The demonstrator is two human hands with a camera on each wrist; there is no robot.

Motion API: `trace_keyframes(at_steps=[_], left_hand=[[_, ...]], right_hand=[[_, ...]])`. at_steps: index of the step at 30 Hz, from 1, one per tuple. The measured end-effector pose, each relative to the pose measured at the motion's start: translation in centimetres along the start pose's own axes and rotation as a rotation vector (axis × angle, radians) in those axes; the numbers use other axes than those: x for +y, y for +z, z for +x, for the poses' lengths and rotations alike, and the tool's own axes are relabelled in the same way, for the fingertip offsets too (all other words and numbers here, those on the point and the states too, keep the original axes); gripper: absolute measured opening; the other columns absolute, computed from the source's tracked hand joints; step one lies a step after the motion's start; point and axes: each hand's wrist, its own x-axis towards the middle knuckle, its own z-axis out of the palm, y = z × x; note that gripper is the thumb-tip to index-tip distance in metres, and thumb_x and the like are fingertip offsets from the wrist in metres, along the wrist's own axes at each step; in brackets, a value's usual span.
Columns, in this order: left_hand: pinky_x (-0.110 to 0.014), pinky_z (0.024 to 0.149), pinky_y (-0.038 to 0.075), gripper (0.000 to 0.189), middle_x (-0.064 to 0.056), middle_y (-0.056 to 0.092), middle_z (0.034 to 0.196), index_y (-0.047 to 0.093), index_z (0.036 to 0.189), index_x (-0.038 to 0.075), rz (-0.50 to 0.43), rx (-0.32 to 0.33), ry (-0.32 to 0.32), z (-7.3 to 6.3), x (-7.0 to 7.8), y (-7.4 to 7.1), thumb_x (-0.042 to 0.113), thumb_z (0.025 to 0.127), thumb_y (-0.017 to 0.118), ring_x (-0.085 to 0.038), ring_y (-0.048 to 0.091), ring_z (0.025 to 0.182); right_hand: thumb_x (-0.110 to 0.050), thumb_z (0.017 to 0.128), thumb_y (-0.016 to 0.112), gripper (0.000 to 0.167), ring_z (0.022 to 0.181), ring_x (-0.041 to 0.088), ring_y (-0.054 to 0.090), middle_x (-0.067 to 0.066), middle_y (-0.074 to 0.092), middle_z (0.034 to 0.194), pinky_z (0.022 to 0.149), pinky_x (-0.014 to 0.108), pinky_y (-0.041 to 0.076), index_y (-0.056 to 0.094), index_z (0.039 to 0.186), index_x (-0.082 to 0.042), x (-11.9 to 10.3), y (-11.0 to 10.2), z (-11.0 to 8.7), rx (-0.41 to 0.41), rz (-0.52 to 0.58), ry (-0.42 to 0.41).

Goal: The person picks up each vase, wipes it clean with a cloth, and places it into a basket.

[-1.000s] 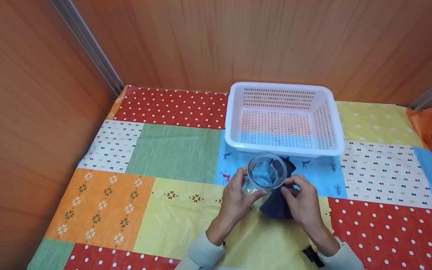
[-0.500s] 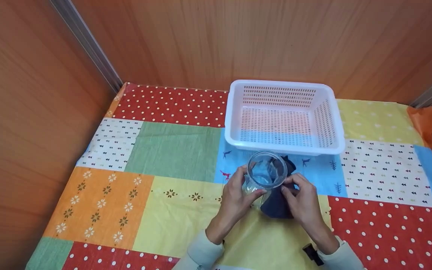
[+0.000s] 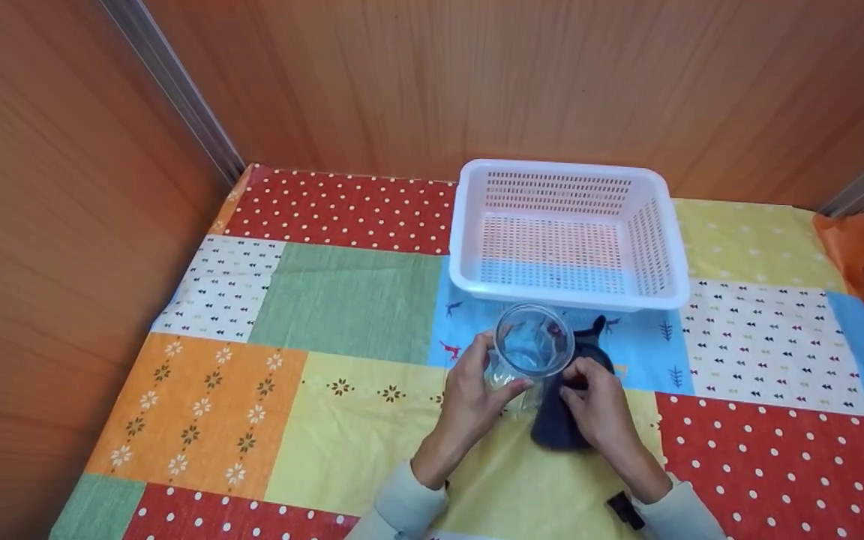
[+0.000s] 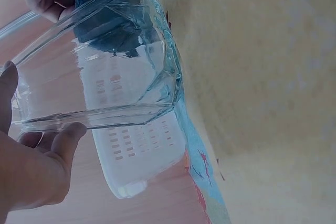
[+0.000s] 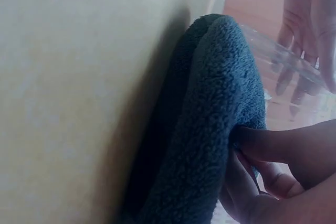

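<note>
In the head view my left hand [image 3: 469,397] grips the side of a clear glass jar [image 3: 528,346], its round mouth facing up toward the camera. The left wrist view shows the faceted glass wall of the jar [image 4: 126,77] with thumb and fingers round its rim end. Just to the right, my right hand [image 3: 600,409] pinches a dark blue cloth [image 3: 556,426] between thumb and fingers. Seen from the right wrist, this cloth [image 5: 210,103] is fuzzy and folded over, hanging beside the jar. Whether it touches the glass I cannot tell.
A white perforated plastic basket [image 3: 570,298] stands directly beyond the jar. The table wears a patchwork-print cloth [image 3: 361,300]. Wooden panels [image 3: 402,82] close off the back and both sides, and a bit of orange material [image 3: 850,251] lies at the far right corner.
The dark cloth has shifted right and slightly nearer, and its far end now shows more beside the jar. My right hand moved a little with it. Left hand and jar stayed put.
</note>
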Motion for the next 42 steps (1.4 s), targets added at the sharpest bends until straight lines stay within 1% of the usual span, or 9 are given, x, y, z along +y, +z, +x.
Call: trace_keyframes(at_steps=[3, 7, 11, 15, 22, 28, 33, 38, 42], left_hand=[[-0.04, 0.094, 0.061, 0.068, -0.009, 0.071, 0.124, 0.058, 0.132, 0.005, -0.01, -0.007, -0.005, 0.0, 0.0, 0.0, 0.016, 0.077, 0.096, -0.024, 0.069, 0.113], [-0.041, 0.095, 0.061, 0.07, -0.01, 0.071, 0.124, 0.058, 0.134, 0.005, -0.015, -0.001, -0.002, 0.0, 0.0, -0.1, 0.017, 0.076, 0.096, -0.024, 0.069, 0.114], [-0.039, 0.092, 0.061, 0.071, -0.01, 0.072, 0.124, 0.058, 0.133, 0.005, 0.002, 0.012, 0.013, 0.1, -0.1, 0.0, 0.018, 0.075, 0.097, -0.023, 0.069, 0.112], [-0.039, 0.092, 0.061, 0.07, -0.009, 0.072, 0.123, 0.059, 0.132, 0.005, 0.006, 0.011, 0.011, 0.1, 0.0, 0.0, 0.017, 0.075, 0.097, -0.023, 0.069, 0.111], [-0.041, 0.096, 0.06, 0.071, -0.011, 0.071, 0.124, 0.058, 0.134, 0.003, -0.025, 0.016, 0.033, 0.1, -0.1, 0.0, 0.014, 0.075, 0.096, -0.025, 0.069, 0.115], [-0.045, 0.096, 0.06, 0.071, -0.011, 0.071, 0.126, 0.058, 0.135, 0.004, -0.039, 0.013, 0.03, 0.1, -0.2, 0.1, 0.016, 0.076, 0.096, -0.026, 0.068, 0.117], [-0.048, 0.095, 0.061, 0.072, -0.012, 0.071, 0.126, 0.058, 0.136, 0.004, -0.055, 0.012, 0.021, 0.1, -0.2, 0.1, 0.014, 0.076, 0.096, -0.027, 0.068, 0.117], [-0.044, 0.095, 0.061, 0.073, -0.01, 0.071, 0.126, 0.058, 0.137, 0.006, -0.031, 0.007, 0.009, 0.0, -0.2, 0.1, 0.016, 0.076, 0.096, -0.026, 0.068, 0.116], [-0.043, 0.097, 0.06, 0.074, -0.009, 0.071, 0.127, 0.057, 0.138, 0.006, -0.031, 0.01, 0.019, 0.0, -0.1, 0.0, 0.015, 0.076, 0.096, -0.025, 0.068, 0.118]], right_hand=[[0.018, 0.088, 0.071, 0.019, 0.104, 0.034, 0.07, 0.013, 0.067, 0.097, 0.086, 0.048, 0.063, 0.066, 0.091, 0.0, -0.5, -0.1, -0.3, 0.026, 0.033, -0.004], [0.02, 0.087, 0.071, 0.019, 0.102, 0.035, 0.073, 0.015, 0.067, 0.098, 0.085, 0.044, 0.063, 0.067, 0.091, 0.002, -1.9, -0.6, -0.6, 0.081, 0.098, -0.054], [0.02, 0.087, 0.071, 0.019, 0.099, 0.027, 0.072, 0.013, 0.068, 0.097, 0.087, 0.041, 0.062, 0.07, 0.092, 0.003, -3.7, -1.5, -0.5, 0.119, 0.167, -0.081], [0.019, 0.089, 0.07, 0.018, 0.101, 0.023, 0.069, 0.01, 0.067, 0.097, 0.09, 0.042, 0.06, 0.072, 0.094, 0.001, -4.7, -2.2, -0.5, 0.119, 0.162, -0.067], [0.021, 0.087, 0.071, 0.02, 0.105, 0.035, 0.071, 0.014, 0.068, 0.098, 0.089, 0.049, 0.061, 0.068, 0.092, 0.002, -3.4, -1.7, -0.2, 0.089, 0.103, -0.081], [0.02, 0.085, 0.072, 0.022, 0.099, 0.032, 0.069, 0.013, 0.069, 0.095, 0.081, 0.044, 0.064, 0.065, 0.089, 0.0, -1.2, -0.6, 0.0, 0.058, 0.012, -0.065], [0.019, 0.085, 0.072, 0.022, 0.099, 0.029, 0.066, 0.011, 0.066, 0.093, 0.081, 0.044, 0.063, 0.064, 0.089, -0.002, -0.1, -0.2, 0.2, 0.008, -0.011, -0.027], [0.018, 0.085, 0.072, 0.021, 0.097, 0.029, 0.068, 0.011, 0.066, 0.092, 0.081, 0.044, 0.063, 0.065, 0.089, -0.001, -0.3, -0.2, 0.1, 0.017, -0.013, -0.023], [0.02, 0.085, 0.071, 0.02, 0.098, 0.031, 0.071, 0.013, 0.068, 0.095, 0.083, 0.043, 0.064, 0.067, 0.089, 0.001, -1.6, -0.5, -0.1, 0.065, 0.039, -0.041]])
